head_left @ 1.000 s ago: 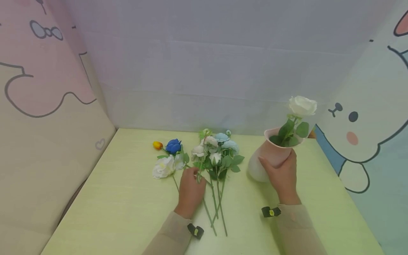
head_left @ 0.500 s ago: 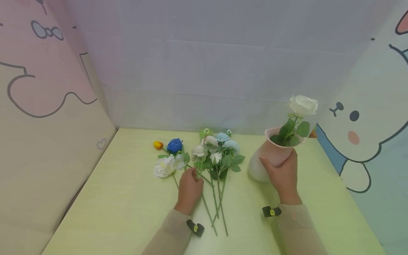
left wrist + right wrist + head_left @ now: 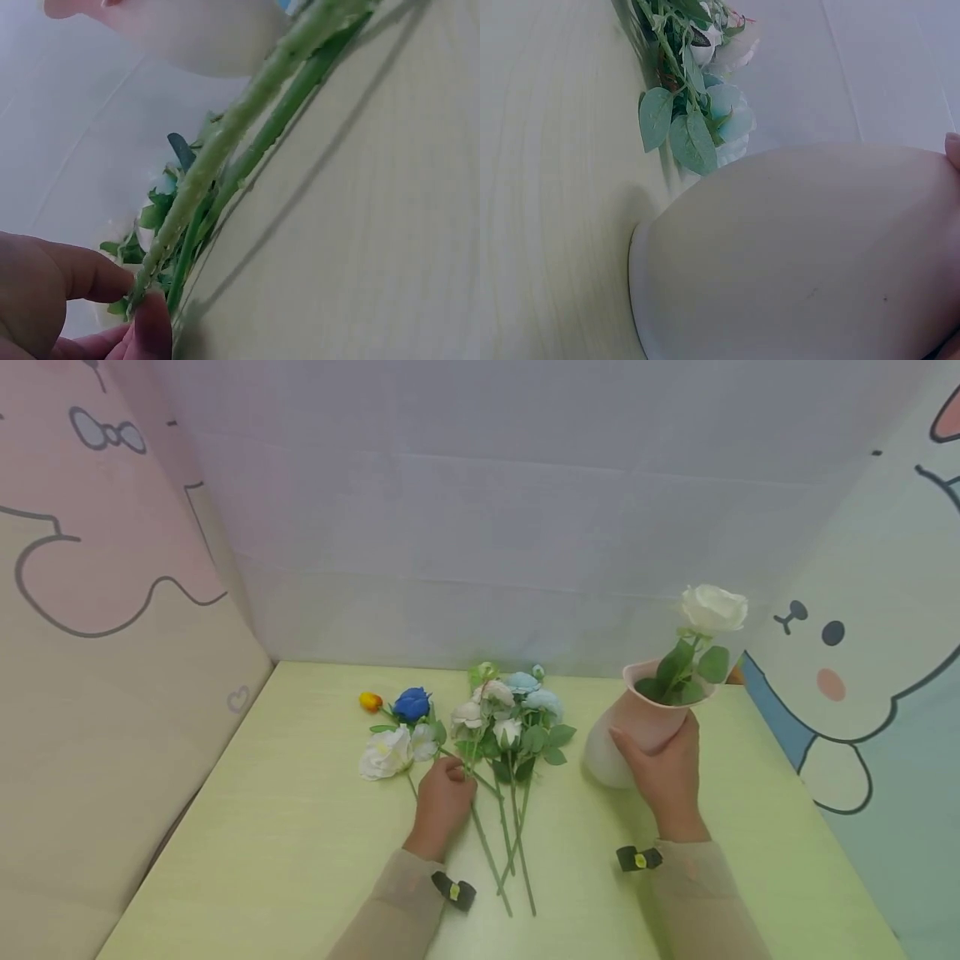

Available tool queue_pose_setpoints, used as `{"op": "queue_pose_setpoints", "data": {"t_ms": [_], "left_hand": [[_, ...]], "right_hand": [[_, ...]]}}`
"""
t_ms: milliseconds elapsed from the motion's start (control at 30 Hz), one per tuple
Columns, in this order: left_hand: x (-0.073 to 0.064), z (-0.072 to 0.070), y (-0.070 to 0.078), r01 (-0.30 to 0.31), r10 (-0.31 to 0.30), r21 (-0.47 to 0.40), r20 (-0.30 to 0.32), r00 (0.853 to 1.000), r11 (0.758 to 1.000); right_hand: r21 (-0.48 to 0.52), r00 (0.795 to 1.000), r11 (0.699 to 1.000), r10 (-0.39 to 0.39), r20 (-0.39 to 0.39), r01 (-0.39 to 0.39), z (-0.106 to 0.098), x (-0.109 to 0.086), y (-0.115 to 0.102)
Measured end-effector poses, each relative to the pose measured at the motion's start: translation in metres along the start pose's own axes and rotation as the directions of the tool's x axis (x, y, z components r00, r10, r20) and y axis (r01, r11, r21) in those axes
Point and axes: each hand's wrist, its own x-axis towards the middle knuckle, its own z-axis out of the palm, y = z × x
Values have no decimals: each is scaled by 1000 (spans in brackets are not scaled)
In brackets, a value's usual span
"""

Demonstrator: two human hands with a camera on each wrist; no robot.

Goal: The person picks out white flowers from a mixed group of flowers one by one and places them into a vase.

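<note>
My left hand is at the near side of the flowers on the table. In the left wrist view its thumb and finger pinch a green flower stem, which slants up to the right above another stem. Which bloom belongs to that stem, I cannot tell. My right hand grips the pink and white vase at its side, thumb across the front. One white rose with green leaves stands in the vase. The right wrist view shows the pale vase body close up, with its base at the tabletop.
Beside the left hand lie pale blue flowers, pale pinkish ones and several crossing stems. Farther left are a blue rose, an orange-yellow tulip and a white flower. Cloth walls surround the pale yellow table.
My left hand has shifted slightly left and toward me, its fingers staying at the stems. My right hand and the vase hold the same position.
</note>
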Motion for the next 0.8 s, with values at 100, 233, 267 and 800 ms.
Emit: {"op": "queue_pose_setpoints", "data": {"t_ms": [100, 233, 267, 800], "left_hand": [[1, -4, 1, 47, -44, -67, 47, 998, 997], [2, -9, 2, 104, -85, -174, 115, 990, 979], [3, -10, 2, 118, -93, -200, 131, 987, 973], [6, -19, 0, 316, -100, -490, 417, 903, 813]], "right_hand": [[0, 1000, 1000, 4, 5, -4, 0, 0, -1], [4, 1000, 1000, 1, 8, -1, 0, 0, -1], [5, 1000, 1000, 1, 7, -1, 0, 0, -1], [-12, 1000, 1000, 2, -2, -2, 1, 1, 1]]}}
